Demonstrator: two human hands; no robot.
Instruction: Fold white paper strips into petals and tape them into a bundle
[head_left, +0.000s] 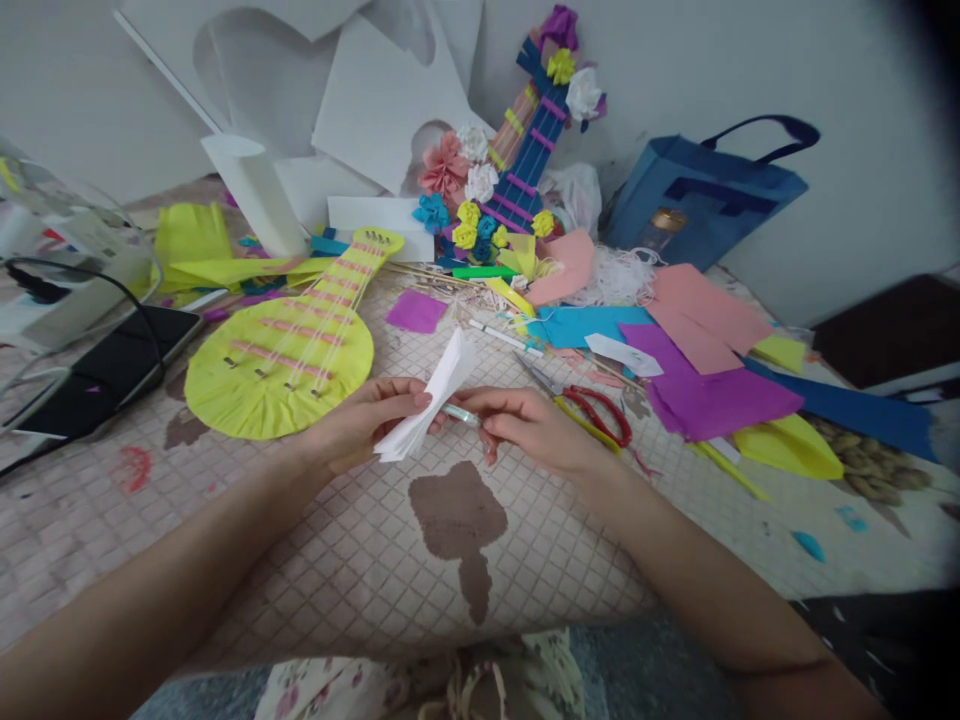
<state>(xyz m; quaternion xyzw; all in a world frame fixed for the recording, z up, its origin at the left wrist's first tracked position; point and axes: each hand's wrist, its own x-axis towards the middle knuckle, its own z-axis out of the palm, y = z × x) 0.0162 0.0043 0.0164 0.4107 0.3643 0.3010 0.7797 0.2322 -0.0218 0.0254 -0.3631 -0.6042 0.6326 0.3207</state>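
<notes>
A stack of folded white paper (442, 385) is pinched in my left hand (386, 410), held at a slant above the table. My right hand (517, 425) has its fingers closed round a slim, shiny, pale green tube (459, 413), whose end touches or nearly touches the paper; its exact kind is hidden by my fingers. Left of my hands lies a yellow paper-covered lute-shaped craft (289, 360) with pink bars and white strings. Red-handled scissors (600, 412) rest just beyond my right hand.
Purple (705, 395), pink and yellow paper pieces spread on the right. Behind them stands a blue bag (697, 200). A blue paper guitar (536, 150) with paper flowers leans at the back. A white paper roll (259, 195) stands upright; a black phone (109, 370) with cables lies left.
</notes>
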